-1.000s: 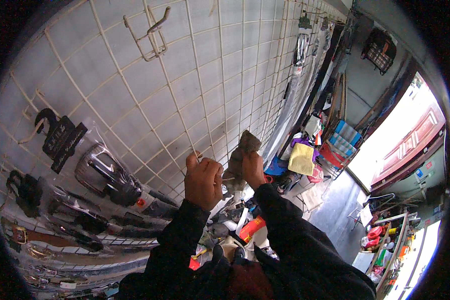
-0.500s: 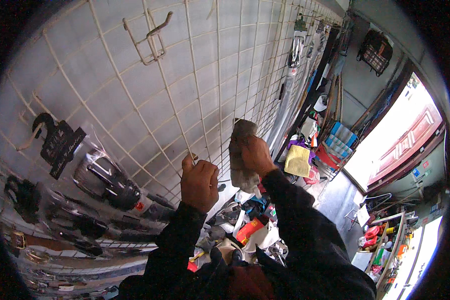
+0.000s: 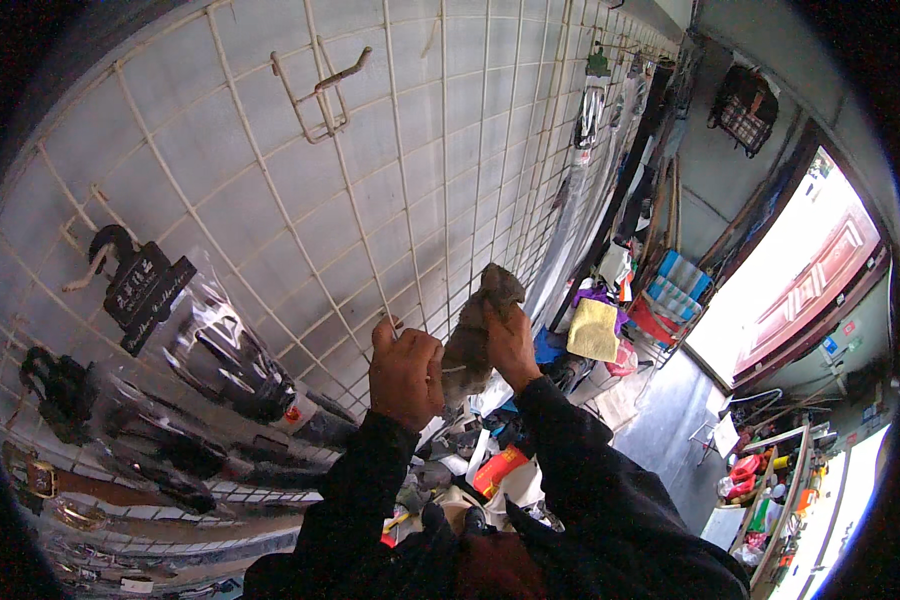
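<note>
— Centre of frame? Right hand (image 3: 513,345) clutching a crumpled grey-brown rag (image 3: 475,325), fingers wrapped and pressing it against the white wire grid panel (image 3: 270,200).

— And just left of it? Left hand (image 3: 406,365) curling shut around a grid wire, touching the rag's lower edge.

— Upper left of frame? Empty wire hook (image 3: 320,90) projecting from the grid.

— Lower left? Packaged dark items (image 3: 210,350) hanging in clear wrappers.

— Right of centre? Yellow cloth (image 3: 593,330) lying among clutter, well apart from both hands.
</note>
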{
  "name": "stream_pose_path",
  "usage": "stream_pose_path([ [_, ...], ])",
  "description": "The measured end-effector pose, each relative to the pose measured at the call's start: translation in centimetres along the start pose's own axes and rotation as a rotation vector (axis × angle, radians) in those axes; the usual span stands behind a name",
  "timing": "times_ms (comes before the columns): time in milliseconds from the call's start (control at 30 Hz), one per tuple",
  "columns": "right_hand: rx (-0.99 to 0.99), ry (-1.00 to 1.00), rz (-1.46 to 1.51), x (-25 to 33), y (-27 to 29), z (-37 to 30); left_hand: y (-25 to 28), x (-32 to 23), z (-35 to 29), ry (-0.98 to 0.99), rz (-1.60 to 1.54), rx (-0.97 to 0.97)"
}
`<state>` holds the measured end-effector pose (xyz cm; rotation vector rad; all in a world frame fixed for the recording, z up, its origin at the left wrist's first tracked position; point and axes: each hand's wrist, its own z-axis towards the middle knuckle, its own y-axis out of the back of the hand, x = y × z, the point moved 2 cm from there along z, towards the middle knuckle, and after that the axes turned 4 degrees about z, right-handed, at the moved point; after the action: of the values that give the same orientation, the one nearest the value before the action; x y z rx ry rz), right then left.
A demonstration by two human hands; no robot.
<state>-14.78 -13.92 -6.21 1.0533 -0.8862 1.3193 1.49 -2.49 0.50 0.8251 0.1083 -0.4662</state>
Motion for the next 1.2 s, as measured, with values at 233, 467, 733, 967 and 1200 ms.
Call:
stream_pose_path([
  [233, 0.164, 0.232, -0.489, 3.2, 2.0, 5.2, 0.0, 0.0, -0.1, 0.003, 0.049, -0.015],
  [467, 0.070, 0.192, -0.467, 2.5, 1.1, 4.5, 0.1, 0.1, 0.0, 0.010, 0.016, -0.022],
  [733, 0.024, 0.104, -0.240, 0.0, 0.9, 3.5, -0.1, 0.0, 0.0, -0.018, -0.011, -0.026],
  [967, 0.052, -0.026, -0.277, -1.1, 3.1, -0.2, 0.3, -0.2, 0.2, -0.020, -0.040, -0.015],
  [1200, 0.004, 0.362, -0.297, 0.7, 3.6, 6.1, -0.2, 0.0, 0.0, -0.011, 0.029, -0.007],
])
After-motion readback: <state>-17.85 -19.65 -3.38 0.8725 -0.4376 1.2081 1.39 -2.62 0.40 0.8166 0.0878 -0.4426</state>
